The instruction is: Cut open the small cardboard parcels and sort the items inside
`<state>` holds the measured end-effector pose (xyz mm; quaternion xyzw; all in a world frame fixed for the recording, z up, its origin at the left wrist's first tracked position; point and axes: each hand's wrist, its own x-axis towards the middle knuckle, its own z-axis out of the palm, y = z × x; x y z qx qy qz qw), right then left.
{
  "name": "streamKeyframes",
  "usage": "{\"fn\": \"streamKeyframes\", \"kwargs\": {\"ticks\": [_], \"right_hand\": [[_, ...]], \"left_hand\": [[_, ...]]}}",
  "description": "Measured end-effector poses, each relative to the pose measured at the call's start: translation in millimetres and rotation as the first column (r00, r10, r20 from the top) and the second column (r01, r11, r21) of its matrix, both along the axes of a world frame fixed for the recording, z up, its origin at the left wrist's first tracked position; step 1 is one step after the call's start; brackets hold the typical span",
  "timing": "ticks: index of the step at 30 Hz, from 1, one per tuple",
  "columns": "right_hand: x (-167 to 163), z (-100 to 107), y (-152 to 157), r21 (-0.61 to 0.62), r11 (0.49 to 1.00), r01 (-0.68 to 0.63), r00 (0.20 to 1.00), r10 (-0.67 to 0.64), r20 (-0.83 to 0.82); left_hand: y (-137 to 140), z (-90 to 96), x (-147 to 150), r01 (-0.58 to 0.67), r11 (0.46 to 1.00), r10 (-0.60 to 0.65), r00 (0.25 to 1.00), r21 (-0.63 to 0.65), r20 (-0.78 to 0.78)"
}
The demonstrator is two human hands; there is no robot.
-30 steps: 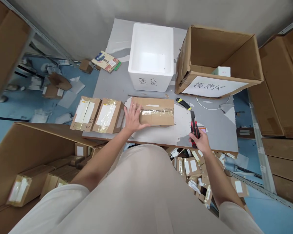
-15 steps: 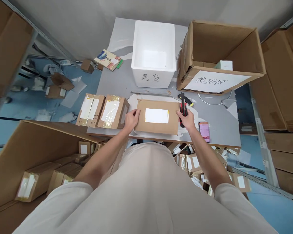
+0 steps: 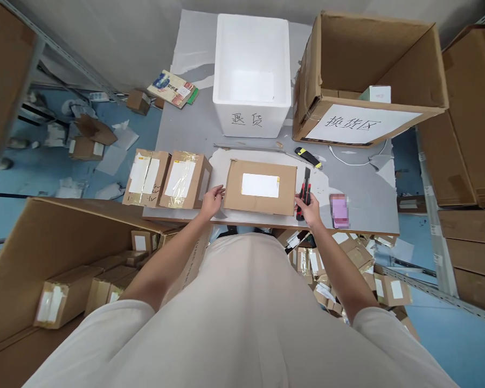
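Note:
A flat brown cardboard box (image 3: 234, 188) with a white label lies on the table in front of me. My left hand (image 3: 213, 201) is just off the box's left edge, fingers stretched out and holding nothing. At the box's right edge, my right hand (image 3: 309, 209) is closed around a red and black utility knife (image 3: 305, 188), its dark end pointing away from me. Whether my right fingertips touch the box I cannot tell. Left of my left hand stand two taped cartons, a nearer one (image 3: 182, 180) and a farther one (image 3: 146, 178).
Behind the box stand a white foam bin (image 3: 246, 121) and a large open carton (image 3: 359, 126). A yellow and black cutter (image 3: 308, 158) and a phone (image 3: 340, 210) lie on the table (image 3: 372, 210). Books (image 3: 172, 89) lie back left. A big carton (image 3: 56, 215) of parcels is lower left.
My left hand has let go of the box and drawn slightly left, fingers opening. The right hand, still gripping the utility knife, has shifted slightly down. The view has tilted a little.

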<state>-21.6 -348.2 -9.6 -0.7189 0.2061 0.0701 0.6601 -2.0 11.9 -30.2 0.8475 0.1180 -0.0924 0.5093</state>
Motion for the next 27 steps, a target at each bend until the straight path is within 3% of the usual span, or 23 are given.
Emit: {"fn": "streamKeyframes", "kwargs": {"ticks": [5, 8, 11, 14, 18, 23, 25, 27], "right_hand": [[-47.0, -12.0, 10.8, 0.096, 0.995, -0.025, 0.989, 0.038, -0.141], [-51.5, -10.5, 19.2, 0.105, 0.994, 0.008, 0.988, 0.009, -0.153], [-38.4, 5.2, 17.0, 0.081, 0.997, 0.019, 0.994, -0.009, -0.113], [-11.7, 29.5, 8.6, 0.004, 1.0, 0.015, 1.0, -0.015, -0.013], [32.9, 47.5, 5.5, -0.103, 0.995, 0.019, 0.999, -0.015, 0.037], [68.7, 33.7, 11.4, -0.321, 0.938, 0.13, 0.991, -0.112, 0.075], [73.1, 29.1, 10.3, -0.428, 0.896, 0.12, 0.993, -0.101, 0.066], [74.0, 31.6, 7.2, -0.53, 0.845, 0.075, 0.997, -0.065, 0.039]], "left_hand": [[3.3, -13.7, -27.6, 0.235, 0.959, -0.242, 0.97, -0.158, -0.03], [-4.8, -8.3, -33.8, 0.193, 0.957, -0.208, 0.977, -0.217, -0.046], [-7.4, 10.5, -29.6, 0.173, 0.956, -0.183, 0.983, -0.237, -0.02], [-7.0, 38.8, -12.8, 0.19, 0.976, -0.186, 0.981, -0.106, 0.052], [-16.2, 66.4, 21.0, 0.1, 0.982, -0.114, 0.99, 0.159, 0.085], [-39.2, 69.1, 34.4, 0.103, 0.947, -0.143, 0.983, 0.305, 0.112], [-47.3, 64.4, 25.4, 0.121, 0.924, -0.216, 0.948, 0.363, 0.233], [-53.9, 57.7, 14.9, 0.199, 0.884, -0.36, 0.867, 0.424, 0.343]]}}
